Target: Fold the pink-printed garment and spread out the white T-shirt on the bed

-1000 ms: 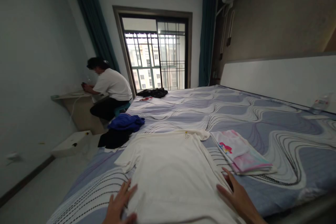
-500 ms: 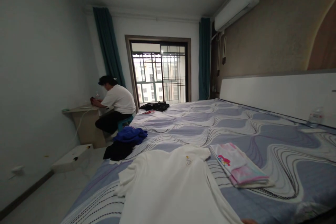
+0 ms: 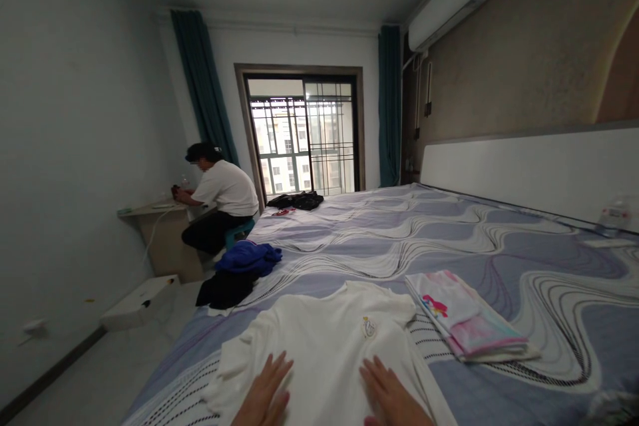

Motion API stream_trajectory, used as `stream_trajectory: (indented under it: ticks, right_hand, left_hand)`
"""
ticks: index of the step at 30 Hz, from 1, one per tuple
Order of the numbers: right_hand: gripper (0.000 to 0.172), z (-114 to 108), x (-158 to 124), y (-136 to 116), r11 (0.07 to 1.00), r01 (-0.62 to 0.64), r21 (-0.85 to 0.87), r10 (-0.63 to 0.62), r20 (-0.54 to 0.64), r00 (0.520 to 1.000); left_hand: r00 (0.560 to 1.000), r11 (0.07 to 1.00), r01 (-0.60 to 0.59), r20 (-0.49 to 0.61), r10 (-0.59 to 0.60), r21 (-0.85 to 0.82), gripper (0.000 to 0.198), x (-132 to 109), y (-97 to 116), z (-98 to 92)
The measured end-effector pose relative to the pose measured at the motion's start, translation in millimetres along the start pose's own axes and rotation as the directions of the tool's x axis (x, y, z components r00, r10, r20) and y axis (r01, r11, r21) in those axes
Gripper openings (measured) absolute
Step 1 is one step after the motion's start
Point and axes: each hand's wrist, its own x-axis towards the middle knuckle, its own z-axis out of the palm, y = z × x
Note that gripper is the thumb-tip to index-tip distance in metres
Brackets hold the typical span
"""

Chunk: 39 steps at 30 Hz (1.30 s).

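Observation:
A white short-sleeved shirt (image 3: 324,339) with a small chest print lies spread on the bed, its collar pointing away from me. On its left part rests my left hand (image 3: 265,394), fingers stretched out and holding nothing. My right hand (image 3: 392,394) is on the right part of the shirt below the print, its fingers also extended and nothing held. Just right of the shirt lies a folded white and pink garment (image 3: 469,319) with a red figure on it.
Blue clothing (image 3: 249,257) and black clothing (image 3: 227,288) are heaped at the bed's left edge. Black items (image 3: 297,200) lie at the far edge. A person (image 3: 227,193) sits at a desk (image 3: 170,246). A bottle (image 3: 614,216) stands by the headboard (image 3: 524,170).
Both hands have come into view from the bottom and now lie on the shirt. The shirt's right shoulder and chest print have shifted slightly right in the picture.

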Motion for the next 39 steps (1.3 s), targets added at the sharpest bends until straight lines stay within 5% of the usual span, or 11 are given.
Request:
stream_trajectory:
  ticks: [5,11,15,18,25,30,32,35,39]
  right_hand:
    - [0.076,7.7,72.0,-19.5,0.988,0.083,-0.130,-0.089,-0.045,0.995]
    - [0.055,-14.6,131.0,7.9,0.982,-0.035,-0.186,-0.003,-0.200,0.980]
    - [0.052,-37.6,176.1,39.1,0.951,-0.200,-0.235,0.099,-0.380,0.920]
    - [0.050,-53.9,206.1,58.8,0.914,-0.344,-0.216,0.193,-0.513,0.836]
    - [0.025,-68.8,250.2,93.1,0.935,-0.306,-0.180,0.199,-0.448,0.872]
    - [0.031,-72.2,262.0,103.0,0.922,-0.360,-0.142,0.242,-0.514,0.823]
    - [0.029,-73.2,266.3,103.2,0.919,-0.369,-0.138,0.250,-0.519,0.817]
    - [0.025,-74.1,271.9,103.1,0.914,-0.379,-0.147,0.257,-0.512,0.819]
    - [0.029,-74.8,278.6,105.5,0.893,-0.410,-0.184,0.266,-0.518,0.813]
  left_hand:
    - [0.993,0.957,0.105,0.025,-0.116,0.270,0.057,70.3,19.0,33.2]
    - [0.971,0.922,0.225,-0.153,-0.184,0.314,0.050,124.3,5.0,32.8]
    - [0.856,0.857,0.418,-0.448,-0.260,0.301,0.049,166.4,-4.9,21.0]
    - [0.794,0.840,0.486,-0.525,-0.308,0.243,0.052,194.1,-12.0,16.8]
    - [0.883,0.863,0.457,-0.226,-0.411,0.216,0.053,232.5,-38.6,14.4]
    - [0.913,0.921,0.358,0.150,-0.380,0.156,0.025,253.6,-62.7,-29.8]
    - [0.909,0.932,0.329,0.218,-0.356,0.151,0.019,264.6,-69.6,-47.9]
    - [0.939,0.936,0.301,0.117,-0.325,0.180,0.020,278.3,-77.0,-54.9]
    - [0.952,0.929,0.294,-0.156,-0.264,0.223,0.032,279.9,-89.1,-24.1]
